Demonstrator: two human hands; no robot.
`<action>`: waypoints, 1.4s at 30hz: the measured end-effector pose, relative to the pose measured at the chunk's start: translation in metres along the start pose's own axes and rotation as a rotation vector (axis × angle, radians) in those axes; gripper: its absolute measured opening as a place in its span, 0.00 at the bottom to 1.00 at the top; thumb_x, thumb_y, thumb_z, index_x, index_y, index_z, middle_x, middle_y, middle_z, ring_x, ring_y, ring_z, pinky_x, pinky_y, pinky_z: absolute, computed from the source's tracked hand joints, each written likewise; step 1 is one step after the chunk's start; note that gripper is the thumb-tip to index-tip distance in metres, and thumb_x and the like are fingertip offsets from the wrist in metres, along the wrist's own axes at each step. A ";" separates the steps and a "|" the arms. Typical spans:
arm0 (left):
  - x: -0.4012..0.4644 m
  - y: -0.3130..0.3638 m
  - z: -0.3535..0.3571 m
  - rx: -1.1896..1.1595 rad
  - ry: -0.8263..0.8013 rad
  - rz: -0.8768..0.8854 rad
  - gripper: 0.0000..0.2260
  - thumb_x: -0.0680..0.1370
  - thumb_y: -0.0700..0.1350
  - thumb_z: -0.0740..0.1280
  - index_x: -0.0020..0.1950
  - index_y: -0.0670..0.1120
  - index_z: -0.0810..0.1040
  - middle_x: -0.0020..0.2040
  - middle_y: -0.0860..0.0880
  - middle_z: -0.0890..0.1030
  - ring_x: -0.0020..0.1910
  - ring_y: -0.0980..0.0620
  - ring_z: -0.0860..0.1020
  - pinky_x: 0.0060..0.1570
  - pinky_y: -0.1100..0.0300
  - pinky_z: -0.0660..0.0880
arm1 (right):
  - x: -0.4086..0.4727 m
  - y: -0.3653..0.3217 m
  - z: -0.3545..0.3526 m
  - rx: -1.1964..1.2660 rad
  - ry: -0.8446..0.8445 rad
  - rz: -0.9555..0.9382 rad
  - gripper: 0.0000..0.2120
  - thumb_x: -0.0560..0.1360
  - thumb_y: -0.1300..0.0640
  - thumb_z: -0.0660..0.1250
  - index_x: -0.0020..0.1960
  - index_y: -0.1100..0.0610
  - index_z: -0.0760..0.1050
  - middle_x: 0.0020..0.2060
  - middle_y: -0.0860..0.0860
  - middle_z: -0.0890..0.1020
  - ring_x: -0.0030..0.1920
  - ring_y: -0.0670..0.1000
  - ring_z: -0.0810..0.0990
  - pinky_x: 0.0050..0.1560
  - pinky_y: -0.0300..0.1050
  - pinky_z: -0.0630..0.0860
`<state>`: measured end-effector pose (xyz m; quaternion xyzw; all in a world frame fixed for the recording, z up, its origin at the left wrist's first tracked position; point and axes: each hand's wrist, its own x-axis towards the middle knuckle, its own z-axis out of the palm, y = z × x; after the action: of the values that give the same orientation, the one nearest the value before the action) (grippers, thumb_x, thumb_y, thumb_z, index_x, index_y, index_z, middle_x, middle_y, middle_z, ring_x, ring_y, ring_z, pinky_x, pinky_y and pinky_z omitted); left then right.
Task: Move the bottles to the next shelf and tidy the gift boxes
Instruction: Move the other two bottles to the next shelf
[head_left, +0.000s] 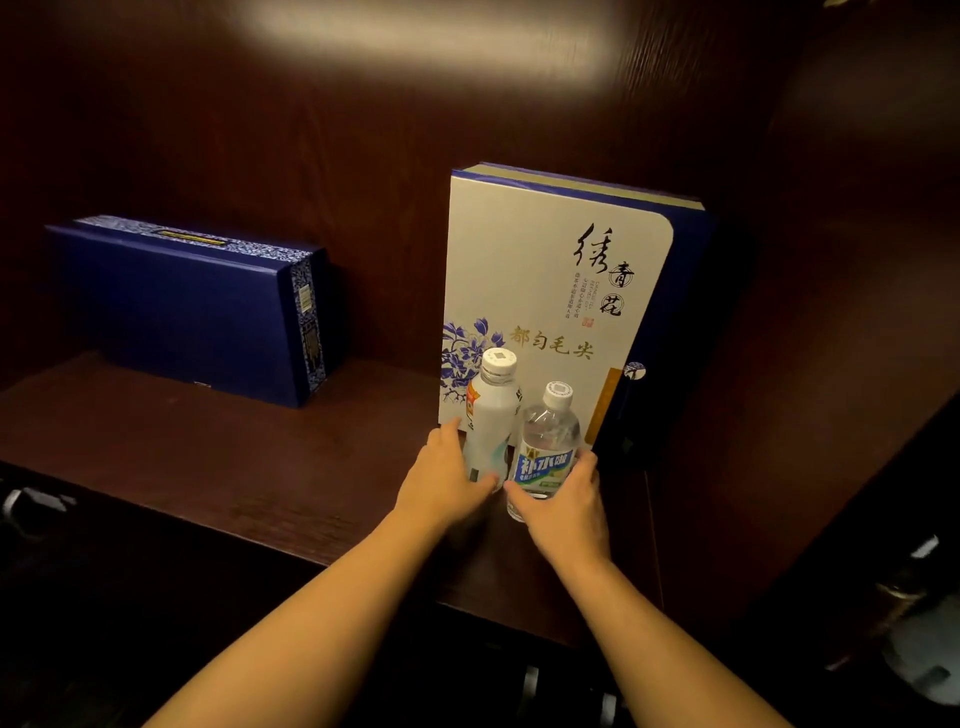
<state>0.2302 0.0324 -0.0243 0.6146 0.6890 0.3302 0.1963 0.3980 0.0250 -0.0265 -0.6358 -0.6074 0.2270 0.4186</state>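
Two bottles stand side by side on a dark wooden shelf (208, 457), right of the middle. My left hand (447, 478) grips the white opaque bottle (491, 410) low on its body. The clear bottle (548, 436), with a blue and white label, is gripped by my right hand (563, 499) around its lower part. Right behind both bottles a tall white gift box (556, 270) with blue flowers and dark lettering stands upright against the back wall. A dark blue gift box (192, 306) stands on its long side at the back left.
The shelf sits inside a dark wooden cabinet with a back wall (363, 156) and a right side wall (831, 312). The shelf's front edge (260, 535) runs below my forearms. Dim objects lie in the shadow under the shelf and at the lower right.
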 end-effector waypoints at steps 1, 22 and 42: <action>0.004 0.000 0.001 -0.036 0.005 0.001 0.40 0.69 0.56 0.76 0.75 0.49 0.61 0.68 0.46 0.70 0.65 0.46 0.73 0.62 0.47 0.74 | 0.003 0.001 0.002 0.006 -0.004 -0.004 0.43 0.62 0.44 0.82 0.68 0.54 0.63 0.59 0.55 0.77 0.57 0.57 0.79 0.47 0.46 0.76; -0.052 -0.010 -0.021 -0.113 0.038 -0.001 0.30 0.70 0.59 0.75 0.63 0.53 0.63 0.62 0.49 0.77 0.58 0.43 0.78 0.51 0.52 0.74 | -0.048 -0.001 -0.026 0.034 -0.063 0.108 0.33 0.55 0.44 0.80 0.55 0.41 0.67 0.42 0.40 0.79 0.42 0.46 0.80 0.35 0.38 0.73; -0.210 -0.004 -0.057 -0.266 -0.121 0.158 0.29 0.66 0.66 0.74 0.58 0.65 0.61 0.55 0.62 0.77 0.53 0.57 0.78 0.51 0.58 0.76 | -0.209 0.005 -0.106 0.100 -0.066 0.067 0.38 0.52 0.45 0.81 0.53 0.21 0.65 0.47 0.29 0.81 0.47 0.35 0.81 0.46 0.35 0.76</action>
<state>0.2237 -0.1854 -0.0154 0.6539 0.5757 0.3956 0.2906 0.4523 -0.2029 -0.0179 -0.6264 -0.5870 0.2919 0.4218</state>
